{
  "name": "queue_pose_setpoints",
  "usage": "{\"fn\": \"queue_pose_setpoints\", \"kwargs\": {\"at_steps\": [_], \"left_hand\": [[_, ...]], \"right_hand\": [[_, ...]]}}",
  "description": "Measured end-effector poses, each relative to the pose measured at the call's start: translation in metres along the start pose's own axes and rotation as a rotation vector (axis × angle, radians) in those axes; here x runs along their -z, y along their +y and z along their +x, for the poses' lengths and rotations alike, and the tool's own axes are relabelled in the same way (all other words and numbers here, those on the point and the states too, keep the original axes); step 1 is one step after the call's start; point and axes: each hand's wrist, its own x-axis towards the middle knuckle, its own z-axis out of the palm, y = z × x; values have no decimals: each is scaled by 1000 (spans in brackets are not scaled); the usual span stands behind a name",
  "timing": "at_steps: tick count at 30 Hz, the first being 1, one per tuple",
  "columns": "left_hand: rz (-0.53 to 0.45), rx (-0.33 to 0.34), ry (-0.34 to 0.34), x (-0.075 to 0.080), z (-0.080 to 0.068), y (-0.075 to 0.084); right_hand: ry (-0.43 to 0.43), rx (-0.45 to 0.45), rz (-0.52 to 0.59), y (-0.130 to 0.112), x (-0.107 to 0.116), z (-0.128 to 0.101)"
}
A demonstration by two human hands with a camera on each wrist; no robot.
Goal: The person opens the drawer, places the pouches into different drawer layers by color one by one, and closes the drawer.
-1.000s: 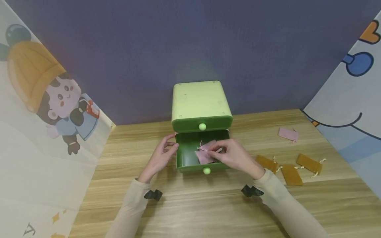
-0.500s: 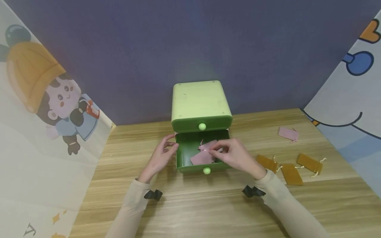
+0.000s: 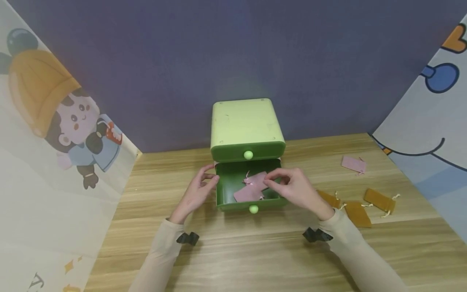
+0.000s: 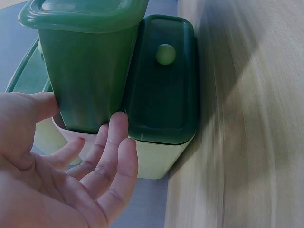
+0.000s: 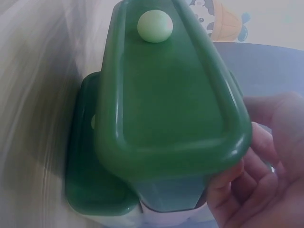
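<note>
A green drawer (image 3: 228, 188) stands pulled out of a small pale-green cabinet (image 3: 246, 121). Two pink drawstring pouches lie flat inside it: the front pouch (image 3: 247, 194) partly overlaps the rear pouch (image 3: 258, 179). My right hand (image 3: 294, 190) is over the drawer's right side, thumb and index fingertips close together at the rear pouch's right edge. In the right wrist view that hand (image 5: 261, 175) has bent fingers beside the drawer wall. My left hand (image 3: 197, 194) is at the drawer's left edge, its fingers loosely spread; its thumb (image 4: 45, 104) is by the drawer wall.
To the right on the wooden table (image 3: 237, 251) lie a pink pouch (image 3: 353, 163) and several ochre pouches (image 3: 357, 213). The cabinet backs onto a dark blue wall (image 3: 164, 73). Closed drawers, one above (image 3: 230, 154) and one below (image 4: 161, 95), flank the pulled-out drawer.
The front pink pouch has shifted left within the drawer and lies flatter. My right hand has drawn a little to the right, off the pouches. My left hand has stayed put.
</note>
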Motion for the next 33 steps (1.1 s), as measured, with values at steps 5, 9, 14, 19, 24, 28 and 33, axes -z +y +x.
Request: {"fn": "queue_pose_setpoints", "kwargs": {"at_steps": [5,9,14,19,24,28,33], "left_hand": [[-7,2,-1,0,0,0],[-9,-3,-3,0,0,0],[-9,-5,-6,1,0,0],[-6,-7,-5,1,0,-1],[-4,-6,0,0,0,-2],[-6,-3,2,0,0,-1],[-10,3,0,0,1,-1]], "right_hand": [[22,-34,26,3,5,-3],[47,-39,18,7,8,-5],[58,-71,33,10,12,-7],[65,-100,30,11,18,-9],[95,-101,-22,16,23,-11],[121,-100,-48,20,26,-12],[131,-93,-57,24,31,-14]]}}
